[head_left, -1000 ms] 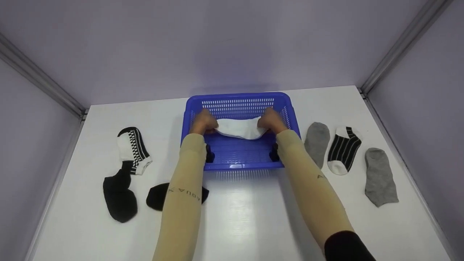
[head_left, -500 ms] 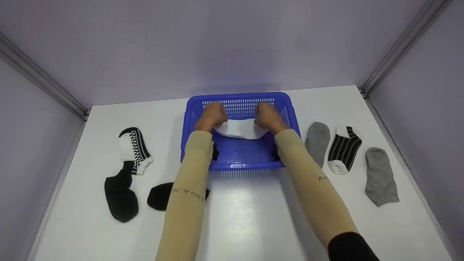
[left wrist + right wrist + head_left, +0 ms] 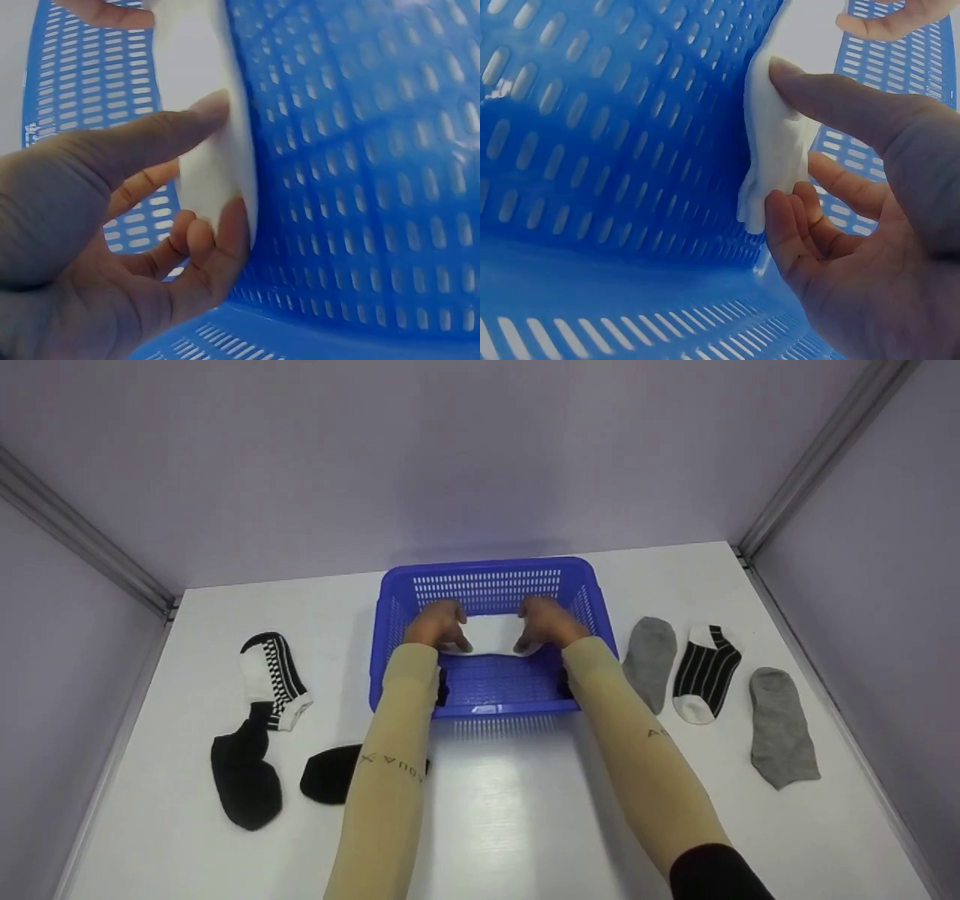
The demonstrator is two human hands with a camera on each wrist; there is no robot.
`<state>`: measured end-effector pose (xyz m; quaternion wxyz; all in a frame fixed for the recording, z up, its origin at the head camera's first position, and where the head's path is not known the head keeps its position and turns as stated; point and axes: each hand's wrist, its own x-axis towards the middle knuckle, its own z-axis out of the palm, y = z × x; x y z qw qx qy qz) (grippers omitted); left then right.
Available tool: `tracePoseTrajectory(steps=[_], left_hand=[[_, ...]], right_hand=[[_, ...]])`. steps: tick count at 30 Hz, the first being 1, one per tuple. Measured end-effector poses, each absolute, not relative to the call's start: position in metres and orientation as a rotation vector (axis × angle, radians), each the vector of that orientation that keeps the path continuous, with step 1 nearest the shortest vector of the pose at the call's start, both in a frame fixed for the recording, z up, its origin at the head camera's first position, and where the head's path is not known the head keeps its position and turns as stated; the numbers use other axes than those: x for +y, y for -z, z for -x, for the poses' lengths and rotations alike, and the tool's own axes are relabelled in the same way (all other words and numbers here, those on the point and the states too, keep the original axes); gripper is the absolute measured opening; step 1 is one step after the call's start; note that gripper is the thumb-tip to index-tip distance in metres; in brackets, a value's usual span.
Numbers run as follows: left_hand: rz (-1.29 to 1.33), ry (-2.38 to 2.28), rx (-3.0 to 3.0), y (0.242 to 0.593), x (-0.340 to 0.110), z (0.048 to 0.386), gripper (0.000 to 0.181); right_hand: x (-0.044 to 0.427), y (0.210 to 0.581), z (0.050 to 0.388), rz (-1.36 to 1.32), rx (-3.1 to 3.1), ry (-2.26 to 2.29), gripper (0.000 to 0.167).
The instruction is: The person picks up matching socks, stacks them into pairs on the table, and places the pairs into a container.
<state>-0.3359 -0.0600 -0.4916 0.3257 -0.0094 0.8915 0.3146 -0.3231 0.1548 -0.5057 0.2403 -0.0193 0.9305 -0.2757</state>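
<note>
Inside a blue plastic basket [image 3: 487, 710], a white sock [image 3: 493, 634] lies crosswise, and its layered edge shows in the right wrist view. My left hand [image 3: 439, 624] holds the sock's left end. In the left wrist view the thumb [image 3: 210, 112] lies on the white cloth and the fingers curl about its end. At the other end, my right hand [image 3: 549, 622] grips the sock between thumb [image 3: 791, 75] and curled fingers. Parts of both sock ends are hidden behind my hands.
Left of the basket lie a black-and-white checkered sock [image 3: 274, 679], a black sock [image 3: 247, 780] and another black sock [image 3: 328, 775] partly under my left forearm. To the right are a grey sock [image 3: 651, 660], a striped sock [image 3: 706, 675] and another grey sock [image 3: 784, 727]. Walls enclose the table.
My left hand has moved inward along the white sock. Both hands have turned from fist-like grips, so the thumbs now show at the sock's near edge. The sock stays in the basket.
</note>
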Motion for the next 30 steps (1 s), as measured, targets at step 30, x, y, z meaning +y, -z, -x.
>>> tracePoseTrajectory(steps=[30], left_hand=[[-0.846,-0.981,2.480,0.392,-0.032,0.286,0.042]], right_hand=[[0.214,0.415,0.286,0.459,2.765,1.021,0.050]])
